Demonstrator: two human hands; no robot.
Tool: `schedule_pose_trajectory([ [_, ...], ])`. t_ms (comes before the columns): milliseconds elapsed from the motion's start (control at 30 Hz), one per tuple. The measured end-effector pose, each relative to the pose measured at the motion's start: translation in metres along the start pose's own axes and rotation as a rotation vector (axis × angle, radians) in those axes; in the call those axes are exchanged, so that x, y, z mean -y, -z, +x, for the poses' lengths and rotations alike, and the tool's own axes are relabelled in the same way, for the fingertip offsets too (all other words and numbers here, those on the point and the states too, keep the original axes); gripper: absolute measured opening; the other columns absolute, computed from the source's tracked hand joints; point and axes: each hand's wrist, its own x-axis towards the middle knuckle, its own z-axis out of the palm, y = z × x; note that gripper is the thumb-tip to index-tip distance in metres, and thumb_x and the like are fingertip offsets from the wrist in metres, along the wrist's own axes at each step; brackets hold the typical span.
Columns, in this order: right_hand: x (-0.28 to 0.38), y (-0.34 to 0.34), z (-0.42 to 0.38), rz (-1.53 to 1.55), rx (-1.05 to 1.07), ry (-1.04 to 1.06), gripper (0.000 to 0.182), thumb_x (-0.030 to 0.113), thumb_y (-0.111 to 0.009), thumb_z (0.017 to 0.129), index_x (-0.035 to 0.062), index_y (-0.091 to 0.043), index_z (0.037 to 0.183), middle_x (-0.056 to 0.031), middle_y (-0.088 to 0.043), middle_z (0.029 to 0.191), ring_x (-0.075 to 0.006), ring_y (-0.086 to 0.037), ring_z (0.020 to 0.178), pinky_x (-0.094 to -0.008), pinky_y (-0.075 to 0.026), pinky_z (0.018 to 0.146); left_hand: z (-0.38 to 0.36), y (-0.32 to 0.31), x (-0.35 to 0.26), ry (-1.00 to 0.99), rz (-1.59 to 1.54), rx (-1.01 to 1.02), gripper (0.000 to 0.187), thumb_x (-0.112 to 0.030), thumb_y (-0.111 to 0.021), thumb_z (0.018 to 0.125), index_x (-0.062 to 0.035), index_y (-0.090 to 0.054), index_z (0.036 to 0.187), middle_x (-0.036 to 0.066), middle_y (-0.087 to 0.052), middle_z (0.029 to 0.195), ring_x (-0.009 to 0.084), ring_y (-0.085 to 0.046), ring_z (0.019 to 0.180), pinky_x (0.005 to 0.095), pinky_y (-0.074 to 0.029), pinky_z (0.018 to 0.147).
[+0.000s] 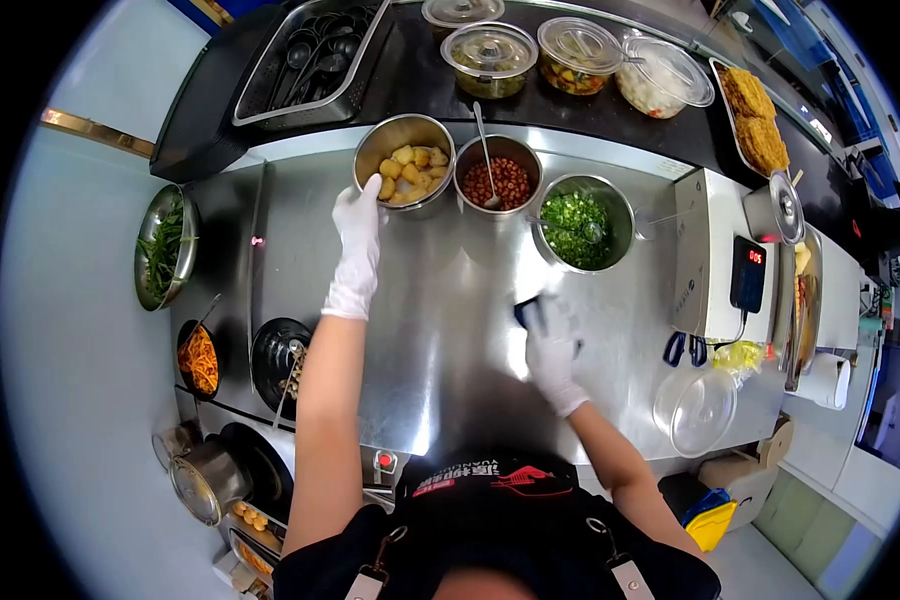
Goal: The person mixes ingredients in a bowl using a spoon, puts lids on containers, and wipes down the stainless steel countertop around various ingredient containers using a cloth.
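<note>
My left hand (358, 235), in a white glove, grips the near left rim of a steel pot (438, 203), thumb over the edge. Yellow chunks like potato (406, 176) lie inside. Lower right, my gloved right hand (554, 350) is pressed over a dark cloth (526, 312) on the steel counter (450, 340). Motion smears this hand, and most of the cloth is hidden under it. Beside the held pot stands a steel pot (502, 213) of reddish-brown peanuts with a spoon in it. A steel bowl of chopped green onions (574, 225) is farther right.
Lidded tubs (489, 60) and a tray of black ladles (315, 55) line the back shelf. On the right are a white box (710, 260), blue-handled scissors (684, 348) and a clear plastic bowl (696, 412). A black pan (280, 365) lies near my left forearm.
</note>
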Motion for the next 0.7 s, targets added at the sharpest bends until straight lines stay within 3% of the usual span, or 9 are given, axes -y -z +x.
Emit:
schedule_pose_trajectory([
  [100, 0.049, -0.006, -0.032, 0.252, 0.002, 0.297, 0.037, 0.001, -0.053, 0.074, 0.0033, -0.059, 0.111, -0.0189, -0.052, 0.121, -0.0342, -0.052, 0.112, -0.0428, -0.043, 0.091, 0.027, 0.002, 0.017, -0.027, 0.048, 0.146, 0.031, -0.012, -0.060, 0.080, 0.0024, -0.060, 0.107, 0.007, -0.064, 0.075, 0.0148, -0.061, 0.064, 0.0276, -0.050, 0.058],
  [200, 0.054, -0.012, -0.021, 0.512, 0.074, 0.243, 0.039, -0.003, -0.052, 0.074, 0.0021, -0.059, 0.111, -0.0191, -0.054, 0.118, -0.0341, -0.052, 0.111, -0.0401, -0.043, 0.092, 0.019, 0.006, 0.009, -0.154, 0.190, 0.013, 0.025, -0.006, -0.056, 0.074, 0.0013, -0.066, 0.095, 0.012, -0.068, 0.078, 0.0202, -0.065, 0.070, 0.0318, -0.050, 0.066],
  [233, 0.054, -0.005, -0.012, 0.627, -0.042, 0.154, 0.036, -0.005, -0.051, 0.077, 0.0001, -0.058, 0.112, -0.0193, -0.055, 0.118, -0.0345, -0.051, 0.113, -0.0419, -0.041, 0.095, 0.021, 0.011, 0.008, -0.207, 0.292, -0.057, 0.023, -0.006, -0.057, 0.072, 0.0009, -0.067, 0.091, 0.014, -0.069, 0.079, 0.0228, -0.066, 0.072, 0.0340, -0.050, 0.070],
  [300, 0.040, -0.010, 0.007, 0.749, -0.068, 0.019, 0.039, 0.002, -0.054, 0.083, -0.0006, -0.053, 0.122, -0.0213, -0.050, 0.127, -0.0374, -0.046, 0.119, -0.0442, -0.036, 0.101, 0.036, 0.024, 0.022, -0.177, 0.471, 0.035, 0.025, -0.007, -0.057, 0.072, -0.0004, -0.067, 0.094, 0.016, -0.069, 0.082, 0.0265, -0.067, 0.077, 0.0350, -0.051, 0.073],
  [400, 0.040, 0.011, 0.031, 0.324, 0.055, 0.237, 0.060, 0.019, -0.059, 0.085, 0.0001, -0.038, 0.138, -0.0233, -0.033, 0.143, -0.0452, -0.029, 0.131, -0.0507, -0.024, 0.109, 0.029, 0.044, 0.051, -0.287, 0.308, 0.091, 0.034, -0.009, -0.055, 0.075, -0.0032, -0.065, 0.107, 0.019, -0.068, 0.094, 0.0324, -0.065, 0.092, 0.0366, -0.049, 0.084],
  [433, 0.037, 0.004, 0.033, 0.224, 0.154, 0.301, 0.059, 0.021, -0.058, 0.085, 0.0008, -0.040, 0.137, -0.0228, -0.033, 0.144, -0.0450, -0.026, 0.133, -0.0533, -0.022, 0.109, 0.003, 0.055, 0.042, -0.314, 0.263, 0.086, 0.030, 0.000, -0.051, 0.077, 0.0023, -0.063, 0.104, 0.015, -0.069, 0.089, 0.0215, -0.065, 0.083, 0.0315, -0.049, 0.078],
  [500, 0.038, -0.013, 0.038, 0.085, 0.170, 0.395, 0.059, 0.024, -0.057, 0.085, 0.0016, -0.041, 0.137, -0.0227, -0.033, 0.144, -0.0445, -0.025, 0.134, -0.0546, -0.020, 0.109, -0.029, 0.084, 0.054, -0.267, 0.199, 0.082, 0.039, 0.000, -0.049, 0.079, 0.0000, -0.059, 0.117, 0.015, -0.068, 0.097, 0.0200, -0.063, 0.092, 0.0303, -0.048, 0.083],
  [567, 0.044, -0.028, 0.051, 0.059, 0.141, 0.387, 0.057, 0.024, -0.056, 0.086, 0.0022, -0.041, 0.137, -0.0220, -0.033, 0.144, -0.0439, -0.025, 0.135, -0.0544, -0.019, 0.110, -0.074, 0.119, 0.052, -0.166, -0.079, 0.107, 0.046, 0.006, -0.045, 0.080, 0.0019, -0.054, 0.124, 0.014, -0.065, 0.111, 0.0217, -0.060, 0.104, 0.0298, -0.045, 0.092],
  [700, 0.070, -0.059, 0.094, -0.007, 0.018, 0.300, 0.056, 0.024, -0.054, 0.087, -0.0004, -0.040, 0.136, -0.0232, -0.034, 0.142, -0.0439, -0.027, 0.133, -0.0546, -0.018, 0.111, -0.144, 0.198, 0.065, -0.075, -0.069, 0.083, 0.049, 0.009, -0.042, 0.077, 0.0043, -0.054, 0.124, 0.013, -0.064, 0.113, 0.0184, -0.060, 0.103, 0.0292, -0.046, 0.092],
])
